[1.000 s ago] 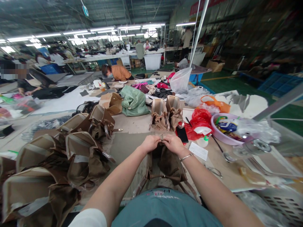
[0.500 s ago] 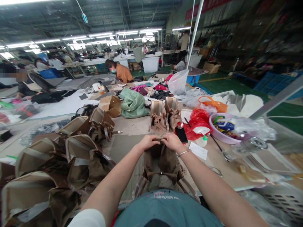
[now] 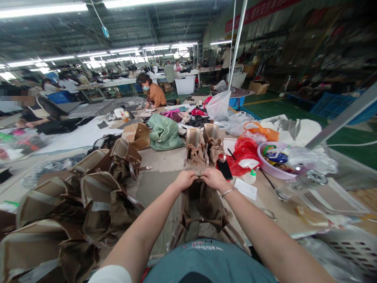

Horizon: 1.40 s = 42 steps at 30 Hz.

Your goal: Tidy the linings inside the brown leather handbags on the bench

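The far edge of an open brown bag (image 3: 213, 204) is pinched by the left hand (image 3: 186, 180) and right hand (image 3: 213, 179), held nearly together. The bag is placed at the near side of the counter (image 3: 160, 160). Work on that edge seems under way, not completed. Left of the bag, a cluster of open bags (image 3: 98, 192) is gathered; beyond it, two more bags (image 3: 194, 151) are stood. Which are finished cannot be told.

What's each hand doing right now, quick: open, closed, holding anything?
Left hand: closed, holding the brown bag by its far edge.
Right hand: closed, holding the same edge, close beside the left.
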### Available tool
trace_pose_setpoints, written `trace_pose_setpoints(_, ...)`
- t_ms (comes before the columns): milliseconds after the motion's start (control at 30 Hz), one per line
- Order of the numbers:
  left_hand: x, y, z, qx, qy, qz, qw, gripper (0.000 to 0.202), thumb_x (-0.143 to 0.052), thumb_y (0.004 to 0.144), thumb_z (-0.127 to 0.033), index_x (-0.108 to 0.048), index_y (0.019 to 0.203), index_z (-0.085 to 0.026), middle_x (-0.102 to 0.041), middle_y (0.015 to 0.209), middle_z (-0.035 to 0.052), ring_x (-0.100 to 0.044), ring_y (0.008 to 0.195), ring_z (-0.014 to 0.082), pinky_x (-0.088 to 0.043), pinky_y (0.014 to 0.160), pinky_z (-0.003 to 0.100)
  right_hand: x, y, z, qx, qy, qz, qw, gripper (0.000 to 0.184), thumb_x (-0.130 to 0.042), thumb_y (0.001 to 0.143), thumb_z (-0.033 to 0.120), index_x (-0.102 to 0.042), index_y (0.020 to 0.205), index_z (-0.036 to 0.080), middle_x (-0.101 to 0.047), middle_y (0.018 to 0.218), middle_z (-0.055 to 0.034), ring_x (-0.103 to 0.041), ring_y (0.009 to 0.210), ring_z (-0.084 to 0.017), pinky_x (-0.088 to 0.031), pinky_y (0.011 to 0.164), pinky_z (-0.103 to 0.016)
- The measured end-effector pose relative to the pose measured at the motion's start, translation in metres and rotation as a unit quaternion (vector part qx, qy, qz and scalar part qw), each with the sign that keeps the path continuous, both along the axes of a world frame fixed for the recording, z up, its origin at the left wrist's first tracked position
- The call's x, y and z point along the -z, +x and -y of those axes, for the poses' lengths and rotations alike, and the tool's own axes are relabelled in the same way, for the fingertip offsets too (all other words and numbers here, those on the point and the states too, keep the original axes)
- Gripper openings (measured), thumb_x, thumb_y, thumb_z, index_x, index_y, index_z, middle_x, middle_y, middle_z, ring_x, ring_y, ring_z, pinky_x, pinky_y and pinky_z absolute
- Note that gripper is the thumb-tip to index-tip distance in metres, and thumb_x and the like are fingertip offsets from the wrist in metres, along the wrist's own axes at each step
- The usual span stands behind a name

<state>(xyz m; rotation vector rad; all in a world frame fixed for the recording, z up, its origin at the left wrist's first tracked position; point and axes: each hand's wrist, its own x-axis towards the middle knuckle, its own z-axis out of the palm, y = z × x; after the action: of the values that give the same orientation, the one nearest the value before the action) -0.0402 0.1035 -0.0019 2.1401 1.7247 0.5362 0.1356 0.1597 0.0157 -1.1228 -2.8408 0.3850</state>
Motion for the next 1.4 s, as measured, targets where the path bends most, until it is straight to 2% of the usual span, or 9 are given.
trace_pose_setpoints(133,-0.004,-0.003,0.003,0.023,-0.035,0.019,0.999,0.024,-0.054,0.079,-0.033,-0.064,0.096,-0.02,-0.067,0.093,0.0018,-0.059,0.085,0.0154,-0.043,0.078,0.023,-0.001,-0.003,0.004,0.013,0.025,0.011,1.0,0.032,-0.041,0.084,0.039,-0.068,0.088,0.022,-0.066,0.096,-0.0049,-0.056,0.09,-0.017,-0.039,0.078,-0.025)
trace_pose_setpoints(233,-0.007,-0.007,0.009,-0.013,-0.056,0.012,0.998,0.04,-0.06,0.073,-0.032,-0.057,0.11,-0.018,-0.064,0.105,0.0054,-0.058,0.094,0.0192,-0.043,0.083,0.026,-0.001,-0.001,0.006,0.028,0.036,0.015,0.999,0.034,-0.038,0.086,0.039,-0.068,0.088,0.022,-0.066,0.096,-0.0057,-0.056,0.091,-0.017,-0.039,0.077,-0.025)
trace_pose_setpoints(400,-0.012,-0.009,0.021,-0.044,-0.068,-0.033,0.996,0.023,-0.047,0.081,-0.028,-0.063,0.096,-0.018,-0.067,0.092,0.0055,-0.061,0.086,0.0188,-0.045,0.077,0.026,-0.003,0.01,0.008,0.008,0.031,0.011,0.999,0.04,-0.036,0.086,0.047,-0.068,0.084,0.024,-0.067,0.089,-0.0039,-0.058,0.083,-0.016,-0.04,0.07,-0.023)
trace_pose_setpoints(567,-0.011,-0.007,0.025,-0.053,-0.05,-0.059,0.996,0.025,-0.041,0.085,-0.029,-0.062,0.095,-0.019,-0.067,0.094,0.0054,-0.061,0.085,0.018,-0.044,0.076,0.026,-0.005,0.017,0.01,-0.032,0.021,0.018,0.999,0.044,-0.039,0.081,0.057,-0.068,0.086,0.024,-0.068,0.084,-0.0045,-0.06,0.078,-0.017,-0.041,0.066,-0.024)
trace_pose_setpoints(700,-0.008,-0.009,0.022,-0.05,-0.049,-0.09,0.994,0.028,-0.038,0.087,-0.032,-0.063,0.088,-0.018,-0.067,0.087,0.0056,-0.061,0.08,0.0169,-0.044,0.074,0.024,-0.008,0.014,0.013,-0.014,0.037,0.042,0.998,0.048,-0.027,0.088,0.046,-0.068,0.084,0.022,-0.068,0.086,-0.0068,-0.061,0.081,-0.018,-0.041,0.072,-0.026)
trace_pose_setpoints(900,-0.005,-0.011,0.016,-0.047,-0.043,-0.139,0.988,0.026,-0.041,0.086,-0.032,-0.062,0.082,-0.018,-0.066,0.081,0.0073,-0.061,0.079,0.0193,-0.044,0.072,0.027,-0.009,0.004,0.018,0.014,0.046,0.071,0.996,0.043,-0.032,0.087,0.04,-0.068,0.085,0.018,-0.068,0.087,-0.0121,-0.061,0.083,-0.021,-0.042,0.075,-0.029)
trace_pose_setpoints(1067,-0.005,-0.011,0.017,-0.057,-0.041,-0.11,0.991,0.026,-0.042,0.085,-0.033,-0.062,0.093,-0.02,-0.067,0.088,0.0059,-0.061,0.082,0.0183,-0.044,0.077,0.027,-0.009,0.006,0.018,0.035,0.048,0.069,0.996,0.046,-0.028,0.089,0.041,-0.067,0.09,0.018,-0.067,0.092,-0.0119,-0.06,0.085,-0.021,-0.042,0.076,-0.029)
trace_pose_setpoints(1200,-0.003,-0.013,0.018,-0.023,-0.016,-0.048,0.998,0.029,-0.047,0.083,-0.038,-0.061,0.103,-0.022,-0.066,0.101,0.0035,-0.06,0.089,0.0167,-0.043,0.082,0.025,-0.008,0.013,0.016,0.009,0.021,0.036,0.999,0.047,-0.029,0.087,0.051,-0.067,0.092,0.024,-0.067,0.091,-0.0058,-0.06,0.085,-0.019,-0.042,0.072,-0.027)
trace_pose_setpoints(1400,0.001,-0.013,0.014,-0.023,-0.015,-0.063,0.998,0.028,-0.042,0.086,-0.033,-0.066,0.087,-0.02,-0.068,0.085,0.0039,-0.061,0.078,0.0157,-0.044,0.075,0.024,-0.007,0.012,0.015,-0.008,0.019,0.015,1.0,0.045,-0.029,0.088,0.049,-0.067,0.09,0.025,-0.068,0.089,-0.0048,-0.059,0.084,-0.018,-0.041,0.072,-0.027)
